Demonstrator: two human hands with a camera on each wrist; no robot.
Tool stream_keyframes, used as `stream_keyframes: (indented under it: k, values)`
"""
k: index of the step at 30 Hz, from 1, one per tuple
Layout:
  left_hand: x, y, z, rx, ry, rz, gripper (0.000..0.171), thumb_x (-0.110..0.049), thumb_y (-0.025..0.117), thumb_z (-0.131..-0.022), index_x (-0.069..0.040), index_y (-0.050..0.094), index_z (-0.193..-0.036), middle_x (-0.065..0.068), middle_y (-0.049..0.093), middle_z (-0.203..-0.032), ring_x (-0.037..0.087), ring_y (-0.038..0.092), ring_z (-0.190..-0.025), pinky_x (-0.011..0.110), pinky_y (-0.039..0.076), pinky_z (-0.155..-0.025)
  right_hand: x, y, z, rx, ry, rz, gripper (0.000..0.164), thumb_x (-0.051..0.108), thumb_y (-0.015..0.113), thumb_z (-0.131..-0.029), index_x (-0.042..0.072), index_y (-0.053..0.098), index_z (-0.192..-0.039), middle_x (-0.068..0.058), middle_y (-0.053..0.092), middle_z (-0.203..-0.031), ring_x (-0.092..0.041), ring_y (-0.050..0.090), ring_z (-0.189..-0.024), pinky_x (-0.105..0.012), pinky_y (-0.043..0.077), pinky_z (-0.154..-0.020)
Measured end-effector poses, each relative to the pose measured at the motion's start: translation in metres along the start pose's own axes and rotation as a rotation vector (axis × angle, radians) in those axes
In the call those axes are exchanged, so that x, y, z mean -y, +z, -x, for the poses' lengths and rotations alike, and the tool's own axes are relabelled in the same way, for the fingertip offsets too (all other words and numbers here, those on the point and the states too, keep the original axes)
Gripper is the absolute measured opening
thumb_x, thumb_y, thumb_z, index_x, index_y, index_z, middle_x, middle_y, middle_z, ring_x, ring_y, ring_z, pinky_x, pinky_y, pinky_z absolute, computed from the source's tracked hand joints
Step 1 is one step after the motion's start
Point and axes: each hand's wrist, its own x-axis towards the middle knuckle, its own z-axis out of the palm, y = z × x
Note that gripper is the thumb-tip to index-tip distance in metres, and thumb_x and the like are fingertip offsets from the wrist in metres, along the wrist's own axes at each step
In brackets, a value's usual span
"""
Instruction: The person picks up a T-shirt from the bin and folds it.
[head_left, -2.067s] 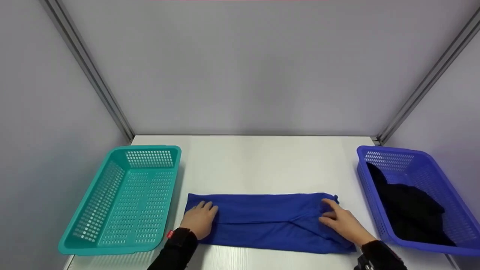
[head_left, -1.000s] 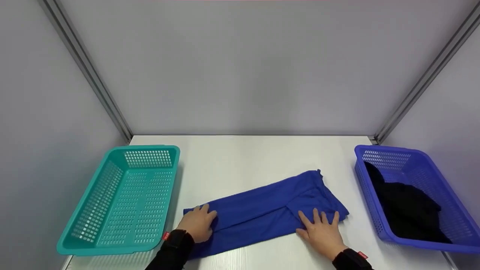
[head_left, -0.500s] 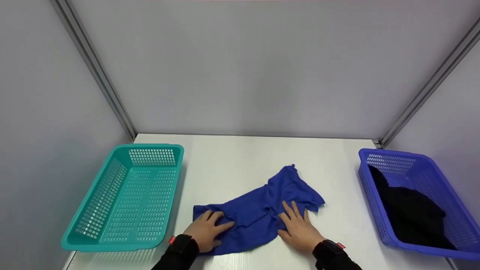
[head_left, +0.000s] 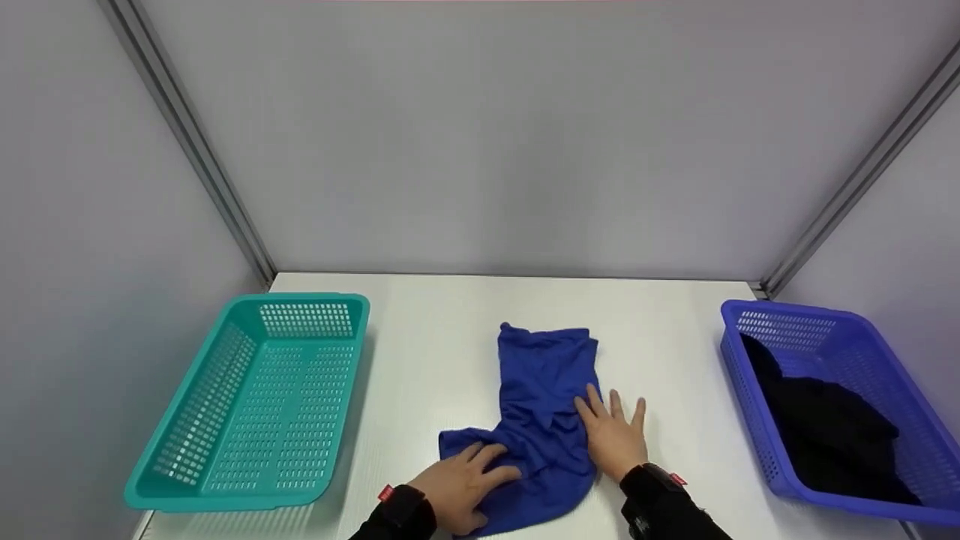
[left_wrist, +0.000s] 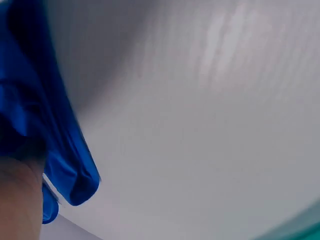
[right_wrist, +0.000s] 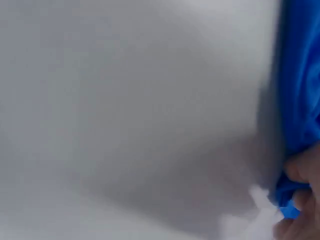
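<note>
A blue cloth garment (head_left: 544, 360) lies rumpled on the white tabletop (head_left: 427, 337), bent into an L shape with one end pointing to the back. My left hand (head_left: 461, 487) rests on its near left part, thumb and fingers spread. At its right edge my right hand (head_left: 615, 442) touches the fabric with spread, straight fingers. In the left wrist view a folded edge of the blue garment (left_wrist: 75, 175) shows beside the wrist. In the right wrist view the fingers (right_wrist: 305, 167) are at the garment's side, partly cut off by the frame.
A teal perforated basket (head_left: 274, 420) stands on the left. On the right, a purple-blue basket (head_left: 855, 375) holds a black cloth item (head_left: 829, 431). Grey panels (head_left: 525, 150) enclose the table at the back and both sides.
The long, flat blue garment has turned, its right end swinging back and to the left, and has bunched up. Both hands have moved toward the middle with it.
</note>
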Motion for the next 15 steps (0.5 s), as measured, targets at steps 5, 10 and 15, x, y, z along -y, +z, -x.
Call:
stream_keyframes:
  k: [5,10,15]
  values:
    - [0.000,0.007,-0.009,-0.011,0.080,-0.038,0.054,-0.039,0.066,-0.082,-0.038,0.047,-0.132,-0.003,0.033,-0.146,0.036,0.039,-0.126,0.044,0.039,-0.096,-0.003,0.003,0.005,-0.012,0.118,-0.180,0.060,0.003,0.063,-0.077,0.007,0.048,-0.135,-0.015,0.036,-0.144,-0.042,0.038,-0.125,-0.070,0.021,-0.093]
    - [-0.004,0.013,-0.018,-0.004,-0.055,-0.149,0.053,-0.048,0.055,-0.089,-0.044,0.037,-0.139,-0.005,0.032,-0.147,0.034,0.036,-0.129,0.047,0.034,-0.100,0.019,0.003,0.017,-0.126,-0.171,-0.224,0.046,0.001,0.062,-0.074,0.006,0.058,-0.120,-0.014,0.047,-0.136,-0.035,0.043,-0.124,-0.059,0.031,-0.097]
    - [-0.012,0.014,-0.033,-0.055,-0.376,-0.192,0.049,-0.052,0.049,-0.090,-0.044,0.039,-0.138,-0.002,0.035,-0.146,0.042,0.037,-0.126,0.052,0.035,-0.098,0.052,0.000,0.033,-0.192,-0.449,-0.232,0.037,0.006,0.063,-0.077,0.009,0.062,-0.113,-0.012,0.055,-0.127,-0.032,0.049,-0.119,-0.054,0.037,-0.095]
